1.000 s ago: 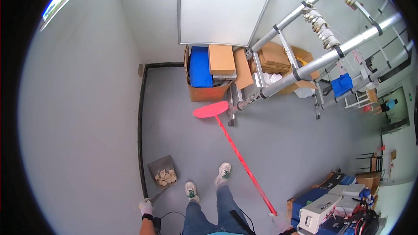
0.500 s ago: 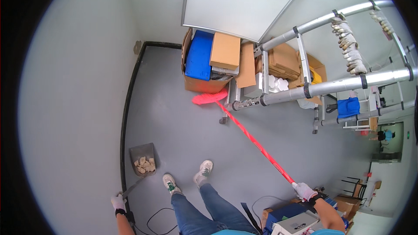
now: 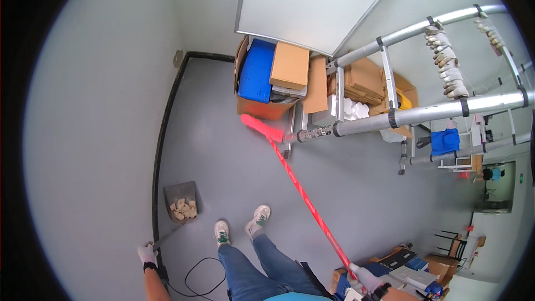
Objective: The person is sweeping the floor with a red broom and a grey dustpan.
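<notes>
My right hand [image 3: 363,278], in a white glove, is closed around the end of a red broom handle. The broom [image 3: 310,207] slants away to the far left, and its pinkish-red head [image 3: 261,127] is near the floor just before a stuffed cardboard box [image 3: 262,110]. My left hand [image 3: 146,253], gloved in white too, grips the grey handle of a dustpan [image 3: 179,190]. The pan rests on the floor near the left wall, with several pale crumpled pieces [image 3: 183,209] inside.
A telescopic aluminium ladder [image 3: 429,111] juts in from the right, with gloves [image 3: 447,61] over its rungs. A whiteboard [image 3: 304,8] leans behind the boxes. A black cable [image 3: 192,281] loops on the floor by my feet. Boxes and equipment [image 3: 409,273] stand at lower right.
My right hand has moved left and closer to my body with the broom. The broom head has turned and shifted slightly left. The dustpan stays nearly in place.
</notes>
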Demonstrator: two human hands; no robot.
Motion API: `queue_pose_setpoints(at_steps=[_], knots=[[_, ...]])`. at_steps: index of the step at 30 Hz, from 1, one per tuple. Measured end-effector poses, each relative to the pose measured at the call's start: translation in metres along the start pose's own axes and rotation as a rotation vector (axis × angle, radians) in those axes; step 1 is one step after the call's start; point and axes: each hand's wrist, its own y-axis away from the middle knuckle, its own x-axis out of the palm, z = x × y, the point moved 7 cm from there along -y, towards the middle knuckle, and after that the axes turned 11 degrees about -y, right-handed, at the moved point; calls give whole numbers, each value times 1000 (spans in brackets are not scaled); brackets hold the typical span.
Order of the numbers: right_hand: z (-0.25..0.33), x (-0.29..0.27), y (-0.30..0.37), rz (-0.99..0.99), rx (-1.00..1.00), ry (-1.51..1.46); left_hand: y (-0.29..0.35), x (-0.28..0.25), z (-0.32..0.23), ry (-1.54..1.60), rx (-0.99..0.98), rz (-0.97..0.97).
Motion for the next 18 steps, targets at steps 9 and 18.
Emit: queue_pose_setpoints(at_steps=[9, 18], knots=[[-3, 23, -42, -185, -398, 134, 0, 3, -6, 31, 30, 48], [-147, 82, -85, -158, -262, -9, -1, 1, -11, 48, 93, 97]])
